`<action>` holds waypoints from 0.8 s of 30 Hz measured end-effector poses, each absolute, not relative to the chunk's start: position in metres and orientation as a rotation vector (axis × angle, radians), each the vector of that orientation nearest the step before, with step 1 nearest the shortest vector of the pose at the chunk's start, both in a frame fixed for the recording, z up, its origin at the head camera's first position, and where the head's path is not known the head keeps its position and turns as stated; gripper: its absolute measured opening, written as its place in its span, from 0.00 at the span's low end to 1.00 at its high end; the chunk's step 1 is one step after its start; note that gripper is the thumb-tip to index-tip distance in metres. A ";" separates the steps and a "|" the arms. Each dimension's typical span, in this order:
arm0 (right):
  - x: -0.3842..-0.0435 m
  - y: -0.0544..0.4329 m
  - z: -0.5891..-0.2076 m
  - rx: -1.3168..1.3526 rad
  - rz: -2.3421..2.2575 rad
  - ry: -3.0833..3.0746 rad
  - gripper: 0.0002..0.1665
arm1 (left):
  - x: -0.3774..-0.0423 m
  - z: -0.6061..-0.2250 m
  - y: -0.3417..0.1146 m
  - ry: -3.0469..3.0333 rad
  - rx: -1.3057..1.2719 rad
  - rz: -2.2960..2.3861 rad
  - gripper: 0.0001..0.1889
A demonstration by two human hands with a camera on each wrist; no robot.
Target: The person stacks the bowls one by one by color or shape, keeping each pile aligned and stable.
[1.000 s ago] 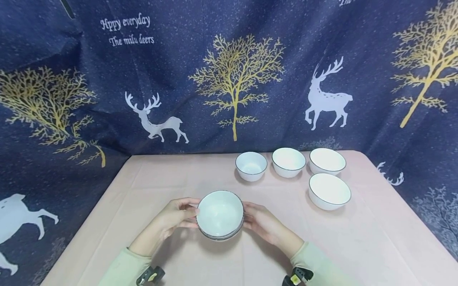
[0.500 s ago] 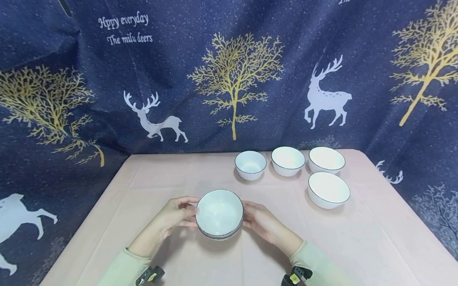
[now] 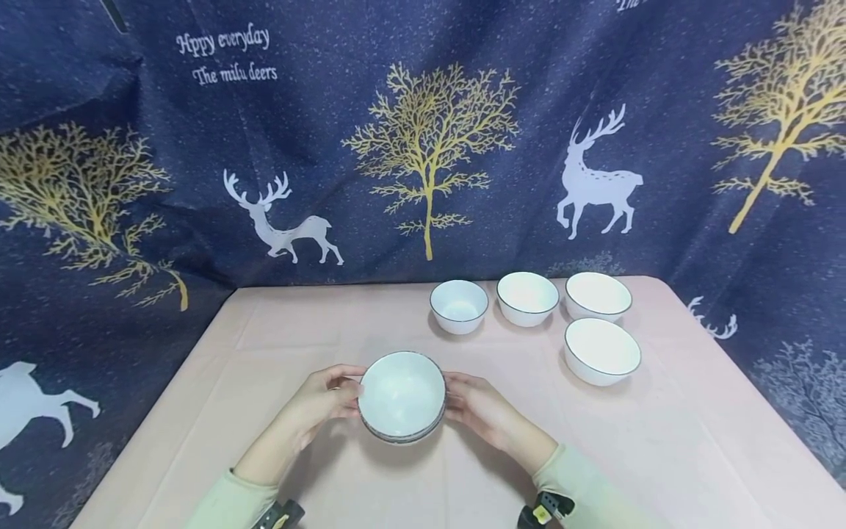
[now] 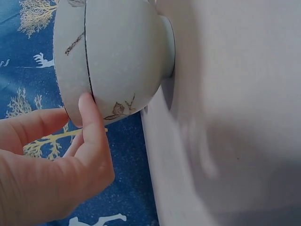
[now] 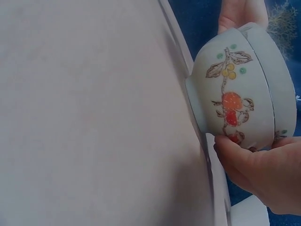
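Two nested bowls stand before me at the front middle of the table, one inside the other. In the head view the upper bowl (image 3: 403, 393) shows its pale, glossy inside and dark rim. The lower bowl (image 5: 225, 89) carries painted birds, leaves and berries in the right wrist view, its foot right at the tabletop. My left hand (image 3: 324, 400) grips the stack from the left, thumb at the upper rim and a fingertip by the lower bowl's rim. From the right, my right hand (image 3: 485, 411) holds the side of the stack, fingers reaching low toward the foot.
At the back right of the pink tablecloth (image 3: 277, 323) stand several white bowls with dark rims. Three form a row, a small one (image 3: 459, 307), a middle one (image 3: 527, 298) and a right one (image 3: 598, 295). Another bowl (image 3: 602, 351) sits in front. A blue deer-print cloth (image 3: 297, 132) hangs behind.
The head view has shifted slightly, so everything appears a little farther left. Both hands keep their hold on the nested bowls, which stay in the same place on the table.
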State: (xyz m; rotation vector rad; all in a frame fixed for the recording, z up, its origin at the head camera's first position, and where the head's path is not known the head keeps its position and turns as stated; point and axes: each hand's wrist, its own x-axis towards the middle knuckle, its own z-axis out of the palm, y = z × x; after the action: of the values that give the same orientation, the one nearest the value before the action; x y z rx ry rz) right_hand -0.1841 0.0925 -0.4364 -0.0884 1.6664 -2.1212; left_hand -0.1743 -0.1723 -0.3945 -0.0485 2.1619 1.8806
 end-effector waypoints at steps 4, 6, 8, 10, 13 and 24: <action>-0.183 0.096 -0.435 -0.097 -2.114 1.688 0.30 | -0.173 -0.394 -0.171 2.174 -0.064 1.890 0.22; -0.182 0.099 -0.435 -0.104 -2.111 1.695 0.29 | -0.173 -0.393 -0.171 2.182 -0.064 1.892 0.21; -0.181 0.101 -0.435 -0.106 -2.110 1.695 0.29 | -0.172 -0.393 -0.170 2.195 -0.064 1.890 0.21; -0.181 0.104 -0.434 -0.104 -2.116 1.688 0.29 | -0.172 -0.392 -0.170 2.201 -0.068 1.894 0.21; -0.180 0.106 -0.434 -0.103 -2.127 1.674 0.29 | -0.172 -0.390 -0.169 2.203 -0.082 1.908 0.21; -0.179 0.125 -0.427 -0.180 -2.147 1.702 0.26 | -0.173 -0.385 -0.166 2.235 -0.102 1.951 0.21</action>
State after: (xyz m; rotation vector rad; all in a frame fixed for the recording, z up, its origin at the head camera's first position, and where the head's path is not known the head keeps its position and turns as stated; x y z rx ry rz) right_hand -0.1786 0.1248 -0.4270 -0.1801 1.7020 -2.1466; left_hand -0.1731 -0.1657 -0.3850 -0.1016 2.2347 1.9513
